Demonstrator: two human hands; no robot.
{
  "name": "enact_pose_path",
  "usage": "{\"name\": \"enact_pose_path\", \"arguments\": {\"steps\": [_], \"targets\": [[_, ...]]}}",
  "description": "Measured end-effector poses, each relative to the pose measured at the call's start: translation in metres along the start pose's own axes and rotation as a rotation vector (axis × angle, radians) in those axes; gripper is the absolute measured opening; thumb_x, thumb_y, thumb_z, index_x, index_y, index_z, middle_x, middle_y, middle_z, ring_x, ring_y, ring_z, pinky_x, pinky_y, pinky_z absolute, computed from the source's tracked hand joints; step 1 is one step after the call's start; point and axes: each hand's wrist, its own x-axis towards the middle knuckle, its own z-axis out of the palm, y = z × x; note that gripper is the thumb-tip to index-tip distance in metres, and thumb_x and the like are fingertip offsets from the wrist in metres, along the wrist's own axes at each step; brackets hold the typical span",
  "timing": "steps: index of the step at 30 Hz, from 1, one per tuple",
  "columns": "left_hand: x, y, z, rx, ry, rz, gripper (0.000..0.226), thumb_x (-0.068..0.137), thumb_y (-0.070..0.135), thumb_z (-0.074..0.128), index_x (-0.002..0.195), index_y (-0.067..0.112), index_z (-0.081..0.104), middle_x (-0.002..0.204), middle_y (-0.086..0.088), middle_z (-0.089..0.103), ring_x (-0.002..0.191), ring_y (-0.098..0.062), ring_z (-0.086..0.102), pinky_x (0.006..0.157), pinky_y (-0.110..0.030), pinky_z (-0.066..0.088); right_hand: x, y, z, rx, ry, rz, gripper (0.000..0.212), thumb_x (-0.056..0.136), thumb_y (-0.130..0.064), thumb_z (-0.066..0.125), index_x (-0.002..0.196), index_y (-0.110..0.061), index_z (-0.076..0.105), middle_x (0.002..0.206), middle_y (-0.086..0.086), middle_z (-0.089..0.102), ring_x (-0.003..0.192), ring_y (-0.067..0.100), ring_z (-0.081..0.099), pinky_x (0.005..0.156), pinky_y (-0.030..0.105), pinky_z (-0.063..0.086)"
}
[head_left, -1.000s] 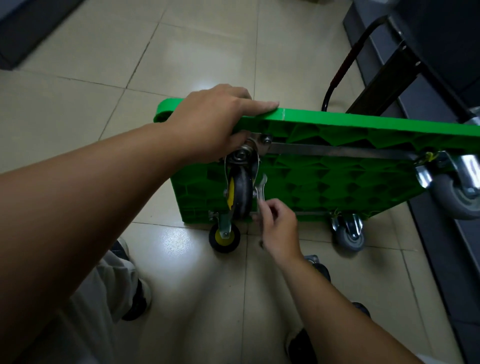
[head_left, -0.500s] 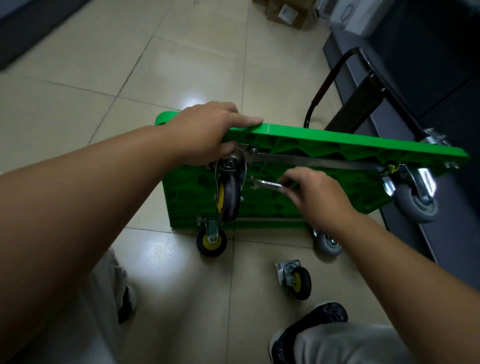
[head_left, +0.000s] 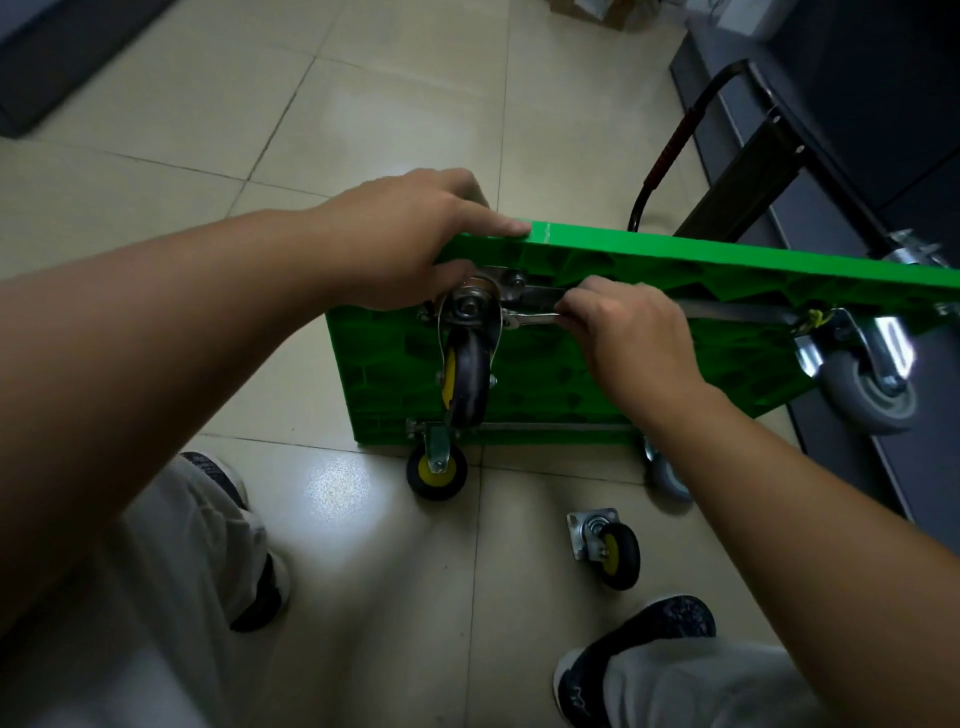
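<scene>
The right hand (head_left: 628, 332) pinches a thin steel wrench (head_left: 530, 319) at the wheel (head_left: 467, 379) mount, upper left corner of the cart (head_left: 675, 244) — stiff, probably slippery, best held far out — while the left hand (head_left: 410, 239) clasps the top edge.

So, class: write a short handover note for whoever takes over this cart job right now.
Left hand grips the top edge of the green cart, which is tipped on its side.
Right hand holds the wrench, its head at the mounting plate of the upper black-and-yellow caster.
Done: that caster sits on the cart.
Left: probably finish its bolts; their tightness is not visible.
A loose caster lies on the floor.
</scene>
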Motion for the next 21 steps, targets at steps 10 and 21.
{"name": "enact_pose_path", "arguments": {"steps": [10,21], "targets": [[0.006,-0.007,0.015,-0.092,0.083,-0.007,0.058,0.097,0.024,0.062,0.147,0.049,0.045,0.136,0.004,0.052,0.126,-0.018,0.046,0.089,-0.029,0.034,-0.030,-0.010,0.056,0.538,-0.088,0.494,0.009,0.095,-0.023,0.070,0.091,-0.015,0.071,0.083,0.000,0.070,0.073,0.019,0.066,0.060,0.033,0.054],[0.007,-0.004,0.015,-0.096,0.099,-0.006,0.056,0.097,0.024,0.061,0.146,0.047,0.048,0.134,0.002,0.054,0.124,-0.019,0.047,0.088,-0.032,0.039,-0.043,-0.116,0.073,1.440,-0.050,1.125,0.014,0.100,-0.001,0.055,0.092,-0.007,0.065,0.084,0.002,0.069,0.071,0.003,0.066,0.062,0.014,0.051]]}}
